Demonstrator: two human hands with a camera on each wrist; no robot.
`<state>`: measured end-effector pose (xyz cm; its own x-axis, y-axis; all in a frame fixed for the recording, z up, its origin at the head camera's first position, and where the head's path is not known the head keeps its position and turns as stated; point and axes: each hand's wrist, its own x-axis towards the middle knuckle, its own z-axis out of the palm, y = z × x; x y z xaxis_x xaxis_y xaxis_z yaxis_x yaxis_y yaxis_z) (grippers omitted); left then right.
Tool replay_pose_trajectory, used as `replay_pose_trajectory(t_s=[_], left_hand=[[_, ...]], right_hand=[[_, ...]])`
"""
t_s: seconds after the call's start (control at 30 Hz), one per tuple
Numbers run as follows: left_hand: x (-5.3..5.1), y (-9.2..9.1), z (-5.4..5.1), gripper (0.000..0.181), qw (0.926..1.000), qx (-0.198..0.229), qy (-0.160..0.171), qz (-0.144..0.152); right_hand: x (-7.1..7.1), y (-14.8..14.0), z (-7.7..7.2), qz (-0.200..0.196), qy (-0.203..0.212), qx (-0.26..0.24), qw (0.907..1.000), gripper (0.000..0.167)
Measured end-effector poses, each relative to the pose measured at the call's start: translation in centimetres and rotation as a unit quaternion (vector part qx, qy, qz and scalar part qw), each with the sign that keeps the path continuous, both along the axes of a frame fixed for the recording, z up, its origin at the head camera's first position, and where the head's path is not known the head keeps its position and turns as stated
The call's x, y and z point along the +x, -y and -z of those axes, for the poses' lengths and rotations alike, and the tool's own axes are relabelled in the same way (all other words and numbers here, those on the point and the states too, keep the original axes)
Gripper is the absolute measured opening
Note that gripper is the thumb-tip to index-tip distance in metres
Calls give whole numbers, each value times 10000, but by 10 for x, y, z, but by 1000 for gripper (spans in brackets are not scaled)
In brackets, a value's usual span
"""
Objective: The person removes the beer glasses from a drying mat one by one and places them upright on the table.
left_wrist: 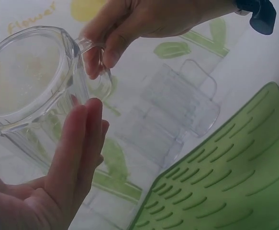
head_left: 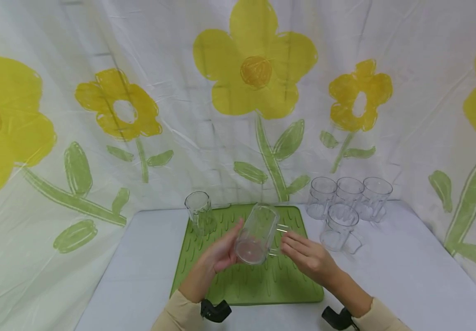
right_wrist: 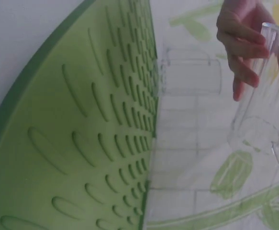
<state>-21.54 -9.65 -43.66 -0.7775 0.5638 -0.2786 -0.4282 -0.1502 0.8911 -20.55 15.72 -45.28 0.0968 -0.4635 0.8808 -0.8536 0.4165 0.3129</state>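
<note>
Your left hand (head_left: 224, 249) cradles tilted glass mug (head_left: 258, 233); right hand (head_left: 310, 257) pinches handle (head_left: 282, 228); green mat (head_left: 271, 286) beneath both.

The held mug (head_left: 258, 232) is clear and glossy, glass or a hard plastic, with smooth faceted sides that catch sharp highlights. The mug (head_left: 198, 212) by the mat's far left corner and the four mugs (head_left: 340, 230) near the table's far right corner have the same transparent, shiny look. The mat (head_left: 279, 287) seems to be rubber or silicone, satin to matt, textured with raised elongated ridges. The table (head_left: 411, 276) has a smooth, matt top. Behind its far edge, the curtain (head_left: 176, 59) is thin, creased cloth or plastic sheeting with flat, brushy-looking printed flowers (head_left: 254, 50). The sleeves (head_left: 180, 317) are matt cloth.
</note>
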Motion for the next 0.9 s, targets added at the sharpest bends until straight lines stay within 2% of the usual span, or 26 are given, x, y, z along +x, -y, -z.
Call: replay_pose_trajectory(t_s=[0.27,0.7,0.9], left_hand=[[0,-3,0,83,9995,-227,193,-57],[-1,-3,2,81,9996,91,192,-158],[-1,-3,2,75,9997,216,52,64]], right_hand=[[1,-1,4,4,202,96,9997,25],[3,0,2,210,577,78,9981,27],[5,-1,-1,237,920,204,9953,29]])
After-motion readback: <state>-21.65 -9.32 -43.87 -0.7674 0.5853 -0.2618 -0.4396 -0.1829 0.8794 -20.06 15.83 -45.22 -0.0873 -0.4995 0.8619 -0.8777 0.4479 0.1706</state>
